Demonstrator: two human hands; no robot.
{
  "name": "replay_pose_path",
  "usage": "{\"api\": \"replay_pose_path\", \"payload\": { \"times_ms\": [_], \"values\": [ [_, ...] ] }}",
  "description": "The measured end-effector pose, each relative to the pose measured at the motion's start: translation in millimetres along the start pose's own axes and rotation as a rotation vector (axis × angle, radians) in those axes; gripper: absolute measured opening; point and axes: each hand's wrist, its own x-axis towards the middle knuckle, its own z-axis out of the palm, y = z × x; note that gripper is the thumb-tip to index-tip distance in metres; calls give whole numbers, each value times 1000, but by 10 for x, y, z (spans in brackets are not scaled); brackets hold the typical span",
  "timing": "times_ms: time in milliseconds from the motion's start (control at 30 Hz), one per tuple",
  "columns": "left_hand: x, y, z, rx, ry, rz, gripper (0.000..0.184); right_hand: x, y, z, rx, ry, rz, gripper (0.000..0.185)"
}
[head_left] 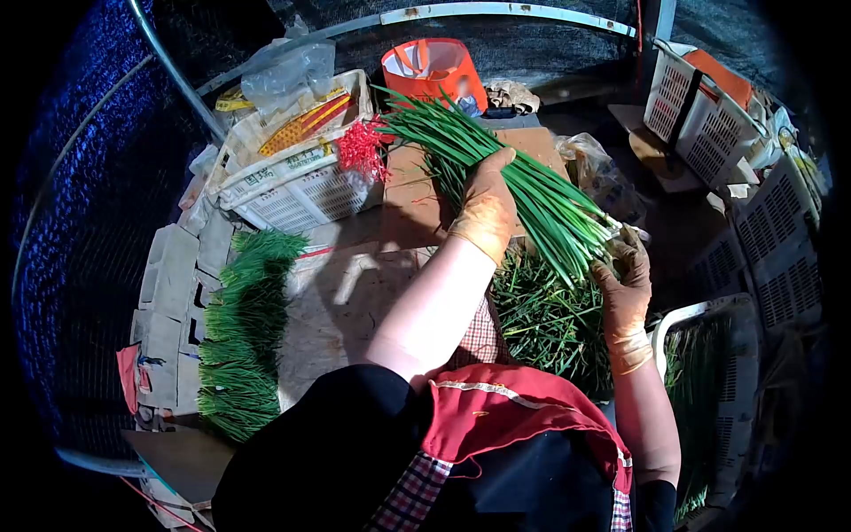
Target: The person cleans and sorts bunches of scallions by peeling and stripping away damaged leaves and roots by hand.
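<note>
A long bunch of green chives (pixel 523 182) slants across the middle, leaf tips toward the upper left and pale stem ends at the lower right. My left hand (pixel 490 202), in an orange-stained glove, is wrapped around its middle. At the pale ends, my right hand (pixel 628 284), gloved alike, closes its fingers on the stems. Below the bunch lies a heap of loose green leaves (pixel 550 310). A cluster of red and white ties (pixel 362 149) hangs near the leaf tips, at the edge of a white crate (pixel 301 199).
Bundled chives (pixel 244 337) stand in a row on the left, beside a pale board (pixel 332 319). An orange bucket-shaped bag (pixel 461 80) is at the back. White crates (pixel 709 115) stand on the right, and another crate (pixel 749 355) at lower right holds greens.
</note>
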Motion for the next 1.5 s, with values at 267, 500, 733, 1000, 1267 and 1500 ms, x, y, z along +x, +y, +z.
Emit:
{"api": "replay_pose_path", "payload": {
  "times_ms": [267,500,733,1000,1267,1500],
  "values": [
    [-2,-37,-21,-26,66,40,15,6,-147,55,4,-5,81,20],
    [-39,-53,-6,14,27,47,21,34,-112,32,259,-86,230,40],
    [-52,-64,-1,21,-5,37,20,102,-113,-13,31,-211,83,28],
    [29,-4,-165,-95,-151,86,16,-8,-237,-121,-266,-200,-197,7],
    [138,353,-534,-169,-295,198,24,-361,319,-1327,-1065,-216,410,26],
    [88,278,-483,-108,-379,217,26,-41,-23,-617,-362,-177,-127,49]
  ]
}}
